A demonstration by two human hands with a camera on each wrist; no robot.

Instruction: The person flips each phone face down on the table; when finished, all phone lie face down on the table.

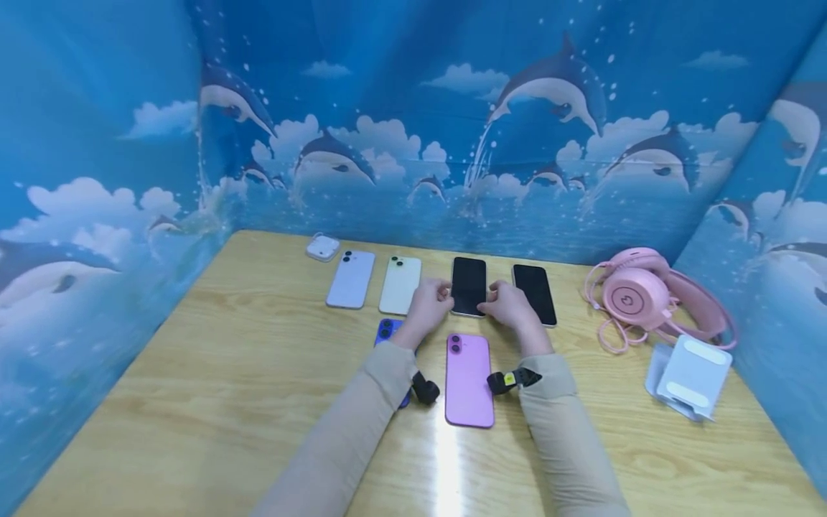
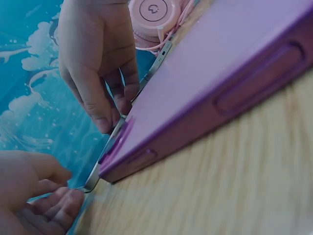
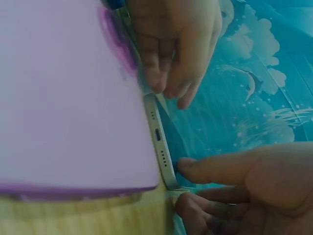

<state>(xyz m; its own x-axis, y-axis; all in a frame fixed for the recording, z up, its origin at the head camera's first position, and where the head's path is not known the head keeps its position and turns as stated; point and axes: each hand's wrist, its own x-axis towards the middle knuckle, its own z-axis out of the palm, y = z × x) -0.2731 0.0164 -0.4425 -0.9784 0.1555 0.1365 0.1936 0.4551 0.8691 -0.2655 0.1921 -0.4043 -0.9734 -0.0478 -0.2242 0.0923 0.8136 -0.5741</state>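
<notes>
From the head view, the left hand (image 1: 428, 307) and right hand (image 1: 510, 305) pinch the black phone (image 1: 468, 283) lying on the table (image 1: 194, 373). The wrist views show fingertips (image 3: 188, 164) on its thin metal edge; it looks rigid, slick, breakable, best held by the sides.

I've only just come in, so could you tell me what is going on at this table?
A person is holding a black-screened phone by its near corners, left hand on one side and right hand on the other. It lies screen up in a row of phones on the wooden table. A pink phone lies face down between the forearms, and a pink headset sits at the right.
</notes>
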